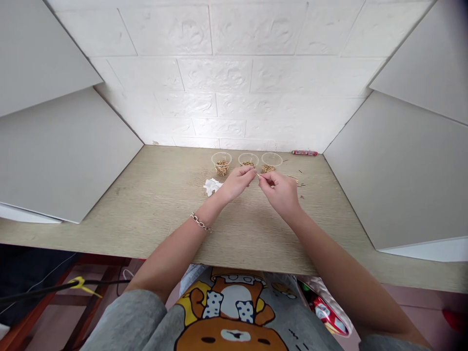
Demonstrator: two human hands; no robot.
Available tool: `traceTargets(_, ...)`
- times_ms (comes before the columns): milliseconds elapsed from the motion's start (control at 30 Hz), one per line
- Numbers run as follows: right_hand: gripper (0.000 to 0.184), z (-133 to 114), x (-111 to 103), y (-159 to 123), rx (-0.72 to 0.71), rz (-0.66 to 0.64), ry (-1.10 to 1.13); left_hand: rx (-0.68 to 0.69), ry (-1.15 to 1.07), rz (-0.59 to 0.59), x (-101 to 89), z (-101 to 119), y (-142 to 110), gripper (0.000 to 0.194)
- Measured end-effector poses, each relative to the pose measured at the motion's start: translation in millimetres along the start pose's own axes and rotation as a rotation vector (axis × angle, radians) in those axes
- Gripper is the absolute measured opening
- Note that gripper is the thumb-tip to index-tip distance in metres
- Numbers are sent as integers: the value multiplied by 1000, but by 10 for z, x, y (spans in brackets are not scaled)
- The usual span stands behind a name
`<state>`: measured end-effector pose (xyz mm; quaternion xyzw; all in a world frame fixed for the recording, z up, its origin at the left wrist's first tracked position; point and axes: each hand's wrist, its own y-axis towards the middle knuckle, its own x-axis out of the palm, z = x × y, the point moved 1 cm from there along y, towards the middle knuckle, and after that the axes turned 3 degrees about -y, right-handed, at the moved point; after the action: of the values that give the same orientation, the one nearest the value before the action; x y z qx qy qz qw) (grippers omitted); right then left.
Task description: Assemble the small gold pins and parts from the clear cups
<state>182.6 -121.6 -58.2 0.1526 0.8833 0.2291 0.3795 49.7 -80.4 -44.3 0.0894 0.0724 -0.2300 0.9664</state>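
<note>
Over the table, my left hand [239, 181] and my right hand [281, 191] meet almost fingertip to fingertip. Pinched in my right fingers is a thin golden stick-like piece [258, 175], whose left end points to my left fingertips. My left thumb and fingers are pressed together; whatever lies in them is too small to make out. Just beyond the hands stand three clear plastic cups: the left cup [221, 158], the middle cup [248, 157] and the right cup [272, 158]. Small golden pieces [222, 168] show in them. My hands partly cover the middle and right cups.
Crumpled white tissue [212, 186] lies left of my left hand. Several thin sticks and dark bits [300, 185] are scattered right of my right hand. A red tube [304, 153] rests by the white brick-pattern wall [234, 73]. Grey panels [413, 170] flank the wooden table [146, 204].
</note>
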Motion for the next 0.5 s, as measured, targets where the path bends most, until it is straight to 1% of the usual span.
traceTargets(200,20,23,18,6,33,-24,7,147,335,71,6,-39,5,31)
traceTargets(300,20,30,23,7,47,-24,7,189,413,80,18,-43,-1,30)
traceTargets(400,19,22,16,9,50,-33,41,160,352,65,-3,-37,3,29)
traceTargets(500,18,2,2,10,66,-62,120,87,190,-20,-53,-36,15,29)
